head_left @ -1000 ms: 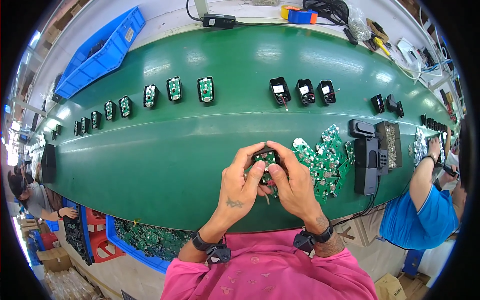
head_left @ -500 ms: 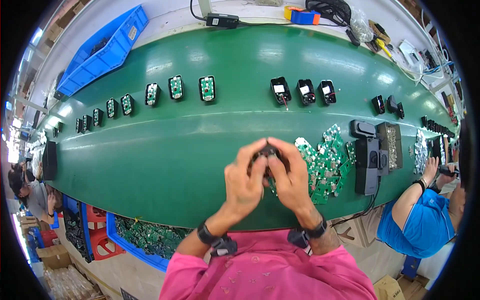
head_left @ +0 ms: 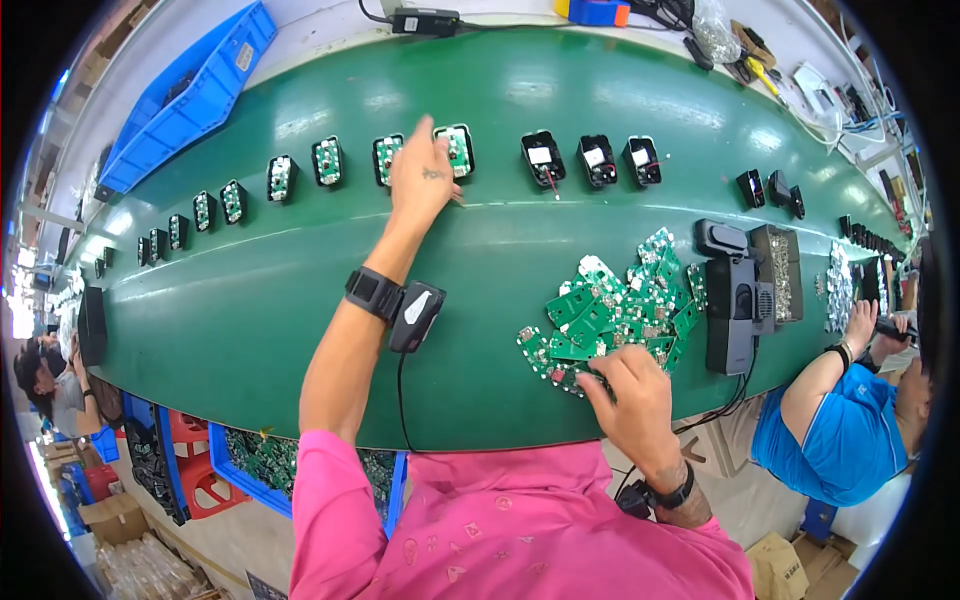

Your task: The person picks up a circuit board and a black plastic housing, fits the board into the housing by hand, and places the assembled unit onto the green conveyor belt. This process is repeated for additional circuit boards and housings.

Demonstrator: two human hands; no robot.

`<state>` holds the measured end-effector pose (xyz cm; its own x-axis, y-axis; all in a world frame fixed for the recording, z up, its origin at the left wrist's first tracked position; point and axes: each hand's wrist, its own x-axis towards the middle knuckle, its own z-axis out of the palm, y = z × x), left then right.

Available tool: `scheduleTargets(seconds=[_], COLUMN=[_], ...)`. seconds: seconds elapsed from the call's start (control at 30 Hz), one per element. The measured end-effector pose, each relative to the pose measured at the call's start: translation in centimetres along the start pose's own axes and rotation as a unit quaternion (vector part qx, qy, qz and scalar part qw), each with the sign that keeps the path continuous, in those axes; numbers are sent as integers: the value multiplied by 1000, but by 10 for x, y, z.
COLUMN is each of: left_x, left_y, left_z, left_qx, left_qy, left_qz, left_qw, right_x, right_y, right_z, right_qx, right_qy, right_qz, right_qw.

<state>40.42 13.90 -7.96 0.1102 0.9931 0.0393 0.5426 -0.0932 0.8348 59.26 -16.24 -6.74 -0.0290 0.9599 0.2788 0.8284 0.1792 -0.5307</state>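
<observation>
We found the left hand [head_left: 420,178] at the far row on the smooth green tabletop [head_left: 220,325], its fingers reaching forward and partly covering two boxes: an open black rectangular housing with a green circuit board inside [head_left: 460,150] to its right, and a similar board-filled housing [head_left: 383,160] to its left. We could not tell whether it gripped either. The right hand [head_left: 638,402] was curled over the near edge of a loose heap of green circuit boards [head_left: 590,325], thumb and forefinger close together; we could not tell whether they pinched a board. We noted a black wrist-worn device [head_left: 417,315] trailing a cable across the tabletop. Beyond the heap stood three open black housings with white labels [head_left: 541,155]. An upright dark-grey device [head_left: 730,315] stood just right of the heap, beside a grey tray of small metal parts [head_left: 792,314], obstructing that side. We recorded a blue plastic bin [head_left: 200,115] at far left.
</observation>
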Motion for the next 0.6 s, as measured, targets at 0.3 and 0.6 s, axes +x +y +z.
scheduleTargets(seconds=[0.3, 0.6], left_x=[-44, -11], left_y=[40, 29], left_z=[61, 59], left_qx=[205, 115], left_qy=[-55, -114], left_qz=[162, 256], left_qw=[964, 953], right_x=[-36, -35], right_y=[-8, -2], right_z=[18, 19], right_qx=[-29, 31], right_qy=[63, 38], right_qz=[70, 35], right_qw=[995, 998])
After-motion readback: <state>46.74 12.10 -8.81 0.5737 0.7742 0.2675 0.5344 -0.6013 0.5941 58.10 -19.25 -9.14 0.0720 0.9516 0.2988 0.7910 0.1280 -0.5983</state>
